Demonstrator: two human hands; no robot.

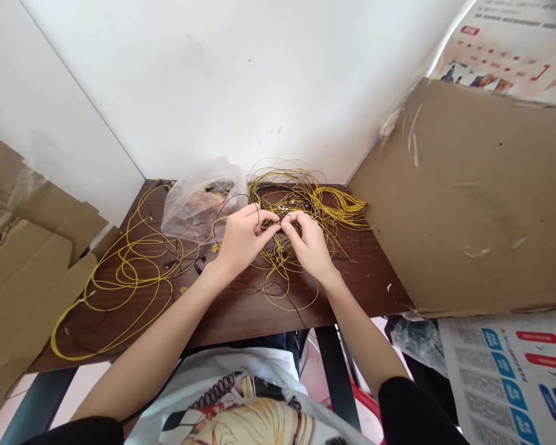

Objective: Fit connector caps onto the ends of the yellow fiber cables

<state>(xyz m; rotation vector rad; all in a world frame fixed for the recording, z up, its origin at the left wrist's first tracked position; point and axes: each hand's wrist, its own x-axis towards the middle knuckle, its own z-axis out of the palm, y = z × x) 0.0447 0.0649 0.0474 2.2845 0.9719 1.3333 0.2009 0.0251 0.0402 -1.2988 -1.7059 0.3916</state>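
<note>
Above the middle of the table, the fingertips of both my hands nearly meet. My left hand (241, 238) is closed in a pinch, and a thin black wire (235, 196) loops over its back and runs to its fingers. My right hand (311, 247) pinches thumb against fingers just opposite; what lies between them is too small to make out. Under and behind my hands spreads a tangle of yellow wires (301, 182), with small pale ends among the strands. Its bunched part (345, 207) reaches to the right.
A clear plastic bag (180, 207) with contents stands left of my hands. Loose coils of yellow cable (134, 284) cover the table's left side, with small black pieces (170, 264) nearby. Cardboard (482, 204) walls the right; more cardboard (28, 259) stands left. A white wall (250, 93) closes the back.
</note>
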